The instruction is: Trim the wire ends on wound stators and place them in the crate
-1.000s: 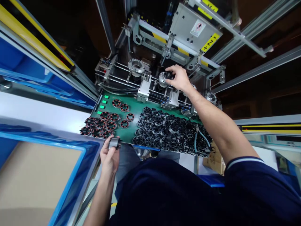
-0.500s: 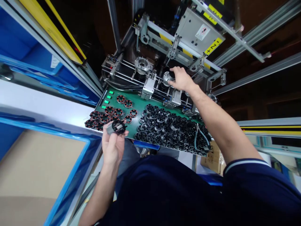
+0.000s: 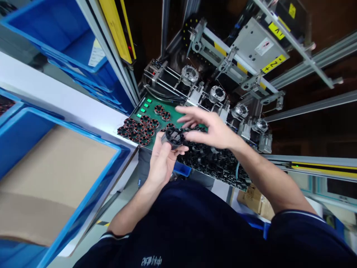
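My left hand [image 3: 161, 162] is closed around a motor stator core [image 3: 174, 137], a short grey cylinder with black slotted insulation, raised above the front edge of the green work surface. Just to its right, my right hand [image 3: 214, 128] has its fingers stretched out and apart, with the thumb close to the core; whether it touches cannot be made out. Copper-wound stators [image 3: 139, 127] lie in a group on the left of the surface. Many black unwound stator cores [image 3: 214, 160] are heaped below and behind my right hand, which partly hides them.
Behind the surface stands a winding machine with several round holders [image 3: 190, 75] on rails. A grey metal plate [image 3: 258, 46] hangs above. Blue bins [image 3: 111, 160] stand at left, beside a yellow guard post [image 3: 115, 29]. A cardboard box [image 3: 255, 199] sits at lower right.
My right hand has come away from a machine holder, moving toward me and left to beside the held core. My left hand still grips the core. The whole view has shifted.
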A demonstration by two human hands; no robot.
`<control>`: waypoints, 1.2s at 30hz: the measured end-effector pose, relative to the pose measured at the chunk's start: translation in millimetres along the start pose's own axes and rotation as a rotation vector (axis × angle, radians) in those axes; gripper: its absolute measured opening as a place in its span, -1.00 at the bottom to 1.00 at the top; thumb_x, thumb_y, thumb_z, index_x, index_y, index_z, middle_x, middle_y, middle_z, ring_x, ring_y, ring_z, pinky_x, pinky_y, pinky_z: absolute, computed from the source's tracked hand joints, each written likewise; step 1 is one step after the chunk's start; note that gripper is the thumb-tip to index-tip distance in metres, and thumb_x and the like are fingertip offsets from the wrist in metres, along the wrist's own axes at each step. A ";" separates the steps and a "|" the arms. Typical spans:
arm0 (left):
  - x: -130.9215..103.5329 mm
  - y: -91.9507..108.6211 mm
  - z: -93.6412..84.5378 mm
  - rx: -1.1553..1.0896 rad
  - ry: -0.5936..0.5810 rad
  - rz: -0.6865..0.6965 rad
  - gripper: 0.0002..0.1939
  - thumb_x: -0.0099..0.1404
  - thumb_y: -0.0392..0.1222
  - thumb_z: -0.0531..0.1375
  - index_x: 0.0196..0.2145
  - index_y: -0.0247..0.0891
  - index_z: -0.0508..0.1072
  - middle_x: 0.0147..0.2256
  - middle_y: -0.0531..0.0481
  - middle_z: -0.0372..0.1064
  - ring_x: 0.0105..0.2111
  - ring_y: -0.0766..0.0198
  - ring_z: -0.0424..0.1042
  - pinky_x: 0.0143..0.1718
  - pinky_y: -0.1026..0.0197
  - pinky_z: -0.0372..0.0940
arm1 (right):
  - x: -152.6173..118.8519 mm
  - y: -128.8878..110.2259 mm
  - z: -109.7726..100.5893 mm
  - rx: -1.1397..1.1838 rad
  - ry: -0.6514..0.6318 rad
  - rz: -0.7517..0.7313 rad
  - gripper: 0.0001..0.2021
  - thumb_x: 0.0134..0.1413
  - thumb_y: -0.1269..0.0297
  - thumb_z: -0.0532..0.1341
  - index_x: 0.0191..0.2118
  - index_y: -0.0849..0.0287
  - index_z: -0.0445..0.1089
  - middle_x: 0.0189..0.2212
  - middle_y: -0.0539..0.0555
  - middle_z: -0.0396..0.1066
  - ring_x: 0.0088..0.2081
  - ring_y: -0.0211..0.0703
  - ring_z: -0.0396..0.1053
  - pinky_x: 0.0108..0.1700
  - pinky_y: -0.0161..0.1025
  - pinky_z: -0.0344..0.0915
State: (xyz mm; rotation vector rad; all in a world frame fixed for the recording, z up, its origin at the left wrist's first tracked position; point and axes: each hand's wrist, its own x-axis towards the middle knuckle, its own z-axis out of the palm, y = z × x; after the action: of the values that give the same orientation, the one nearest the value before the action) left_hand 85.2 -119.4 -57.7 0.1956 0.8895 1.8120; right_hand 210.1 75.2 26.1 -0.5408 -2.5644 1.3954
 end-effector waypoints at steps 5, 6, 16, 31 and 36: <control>22.7 -5.9 -4.1 0.021 -0.065 0.016 -0.42 0.37 0.38 0.55 0.00 -0.03 0.48 0.02 -0.01 0.76 -0.12 0.11 0.76 -0.15 0.12 0.55 | 6.7 -47.4 26.1 -0.176 0.011 -0.088 -0.62 0.44 0.04 0.46 0.24 0.02 0.68 0.12 0.00 0.70 0.01 -0.10 0.65 0.13 -0.07 0.62; 29.4 -6.8 -7.6 0.027 -0.098 -0.006 -0.41 0.38 0.39 0.53 0.05 -0.03 0.48 -0.01 0.00 0.77 -0.14 0.12 0.76 -0.14 0.12 0.55 | 12.8 -43.6 20.6 -0.216 0.001 -0.071 -0.61 0.44 0.03 0.44 0.24 0.05 0.67 0.11 0.02 0.70 0.00 -0.09 0.65 0.13 -0.06 0.62; 34.8 -3.3 -61.1 0.181 -0.022 -0.064 -0.35 0.40 0.41 0.50 0.16 -0.11 0.60 0.06 -0.18 0.82 -0.07 0.07 0.76 -0.01 0.10 0.52 | 164.8 117.7 -107.3 -0.747 0.424 0.221 -0.52 0.14 0.16 0.46 0.17 0.13 0.58 0.08 0.25 0.64 -0.08 0.22 0.64 0.23 0.30 0.62; -0.7 -1.9 -161.6 0.194 0.363 -0.129 -0.40 0.24 0.32 0.63 -0.02 -0.17 0.71 -0.09 -0.15 0.81 -0.20 0.17 0.73 -0.12 0.21 0.56 | 227.9 164.6 -165.7 -0.820 0.052 0.299 -0.54 -0.13 0.15 0.72 -0.05 0.08 0.76 -0.16 0.12 0.69 -0.06 0.20 0.68 0.26 0.35 0.64; 7.3 18.4 -164.2 0.158 0.382 -0.003 -0.43 0.22 0.31 0.64 -0.05 -0.14 0.71 -0.13 -0.09 0.81 -0.21 0.17 0.73 -0.14 0.23 0.55 | 223.2 159.9 -147.7 -0.886 -0.003 0.371 -0.41 0.21 0.21 0.62 0.27 0.41 0.68 0.05 0.32 0.69 0.06 0.07 0.65 0.34 0.16 0.55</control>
State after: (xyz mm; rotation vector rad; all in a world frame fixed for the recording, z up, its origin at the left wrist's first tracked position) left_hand -16.6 -194.7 -164.2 -0.0569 1.3013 1.8064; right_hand 88.9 356.6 -31.9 -1.1656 -3.0938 0.2125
